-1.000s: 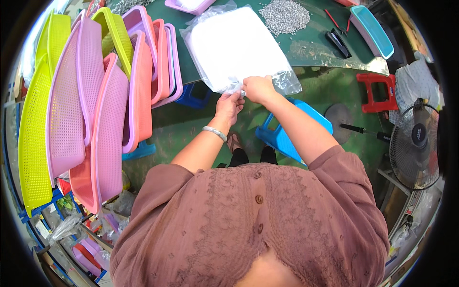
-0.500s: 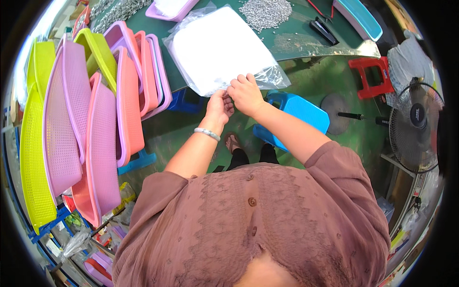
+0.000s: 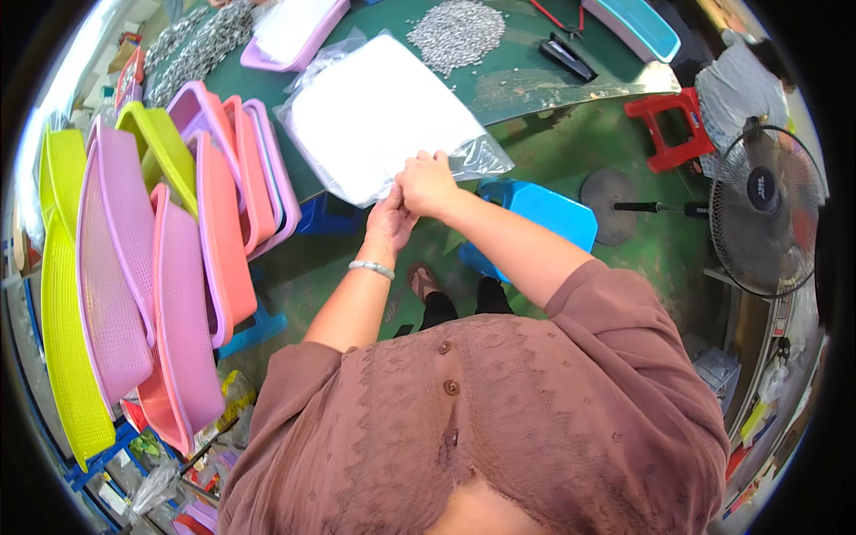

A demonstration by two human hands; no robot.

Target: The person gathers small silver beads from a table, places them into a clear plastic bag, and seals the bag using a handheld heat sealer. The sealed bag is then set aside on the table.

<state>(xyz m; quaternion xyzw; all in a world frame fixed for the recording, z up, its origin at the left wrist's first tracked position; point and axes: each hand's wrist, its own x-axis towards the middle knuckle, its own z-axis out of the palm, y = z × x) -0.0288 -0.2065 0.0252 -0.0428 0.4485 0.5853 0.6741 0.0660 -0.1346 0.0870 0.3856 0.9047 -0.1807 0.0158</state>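
A white, flat, rounded-corner pad or stack in a clear plastic bag [image 3: 383, 116] lies on the green table, its near corner at the table's front edge. Right at that corner my two hands meet. My left hand [image 3: 389, 225], with a pale bangle at the wrist, has its fingers curled inward, palm partly up. My right hand [image 3: 430, 185] is closed against the left fingertips, its knuckles over the bag's near edge. What sits between the fingertips is hidden or too small to make out.
Pink, purple and lime plastic baskets [image 3: 192, 312] stand stacked at left. On the table [image 3: 526, 94] are a pile of small silvery pieces [image 3: 456, 34], metal chains [image 3: 209, 49], a black stapler-like tool [image 3: 568, 58] and trays. A blue stool [image 3: 544, 217], red stool [image 3: 670, 129] and fan [image 3: 765, 209] stand right.
The view has shifted, so the table and baskets sit lower and further left. My hands stay together at the bag's near corner, the right now more over the left.
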